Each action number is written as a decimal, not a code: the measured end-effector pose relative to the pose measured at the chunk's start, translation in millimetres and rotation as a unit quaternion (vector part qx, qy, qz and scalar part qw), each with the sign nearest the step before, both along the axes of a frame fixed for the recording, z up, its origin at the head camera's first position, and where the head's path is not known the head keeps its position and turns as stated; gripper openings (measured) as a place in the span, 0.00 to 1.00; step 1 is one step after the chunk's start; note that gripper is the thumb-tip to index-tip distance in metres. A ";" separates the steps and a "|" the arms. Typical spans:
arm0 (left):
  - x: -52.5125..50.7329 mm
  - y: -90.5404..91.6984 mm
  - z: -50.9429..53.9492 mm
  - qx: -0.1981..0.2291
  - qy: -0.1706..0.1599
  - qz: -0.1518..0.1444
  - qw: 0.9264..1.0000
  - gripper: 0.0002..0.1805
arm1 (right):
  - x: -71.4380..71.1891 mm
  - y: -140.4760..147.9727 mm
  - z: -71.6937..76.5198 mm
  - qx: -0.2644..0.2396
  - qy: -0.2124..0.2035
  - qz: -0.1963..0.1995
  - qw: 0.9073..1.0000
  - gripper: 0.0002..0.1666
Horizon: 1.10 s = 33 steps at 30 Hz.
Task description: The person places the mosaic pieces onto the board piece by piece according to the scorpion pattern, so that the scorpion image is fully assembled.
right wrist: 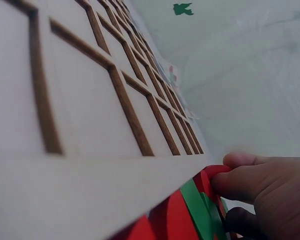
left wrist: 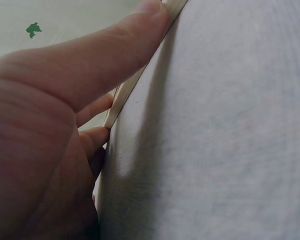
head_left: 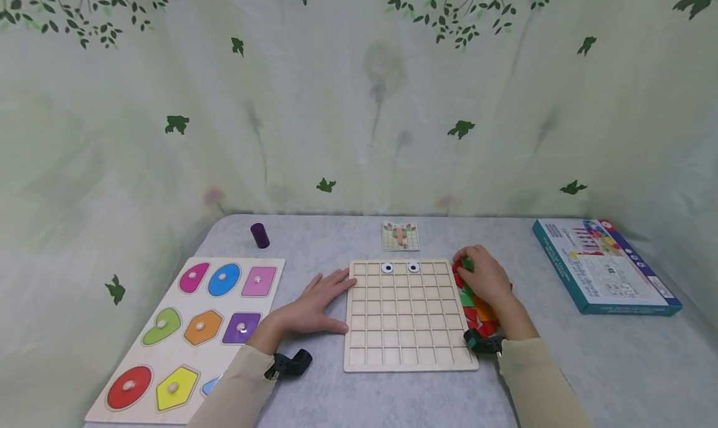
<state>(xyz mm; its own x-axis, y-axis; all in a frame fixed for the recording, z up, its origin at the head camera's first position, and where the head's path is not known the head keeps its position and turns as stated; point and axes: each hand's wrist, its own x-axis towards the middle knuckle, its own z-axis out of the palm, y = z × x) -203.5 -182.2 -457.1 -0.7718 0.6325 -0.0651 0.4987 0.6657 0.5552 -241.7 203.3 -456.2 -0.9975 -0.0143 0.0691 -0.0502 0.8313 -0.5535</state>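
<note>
A light wooden grid board [head_left: 409, 322] lies in the middle of the table, with two googly eyes [head_left: 400, 268] in its top row. My left hand [head_left: 314, 306] rests at its left edge with fingers spread; in the left wrist view the thumb [left wrist: 105, 55] touches the board's side. Along the right edge lies a pile of red, green and orange flat pieces [head_left: 477, 309]. Over the far end of this pile, my right hand [head_left: 485, 278] has its fingers curled. It appears to pinch a red piece [right wrist: 217, 171] there; a green piece [right wrist: 195, 202] lies beside it.
To the left is a knobbed shape puzzle board [head_left: 168, 291]. A dark purple cylinder [head_left: 260, 235] stands behind it. A small pattern card [head_left: 401, 236] lies beyond the grid board. A teal-edged box [head_left: 608, 266] lies at the right. Behind the table hangs a leaf-print curtain [head_left: 359, 104].
</note>
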 end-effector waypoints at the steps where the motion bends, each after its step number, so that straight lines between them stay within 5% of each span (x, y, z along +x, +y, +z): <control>1: 0.0 0.3 -0.2 0.001 0.000 0.000 1.000 0.53 | 0.4 -0.1 -0.4 -0.002 -0.001 -0.001 1.000 0.13; 9: 0.1 1.5 -0.3 -0.002 0.007 -0.005 1.000 0.53 | 0.9 -0.4 0.4 -0.046 0.006 -0.007 0.999 0.07; 19: 0.0 0.7 0.1 -0.003 0.006 -0.001 1.000 0.53 | -1.8 -11.5 4.0 -0.106 0.028 0.027 0.994 0.11; 33: 2.1 1.5 1.7 0.004 0.010 -0.001 1.000 0.53 | -0.5 -29.7 2.4 -0.147 0.006 0.061 0.987 0.13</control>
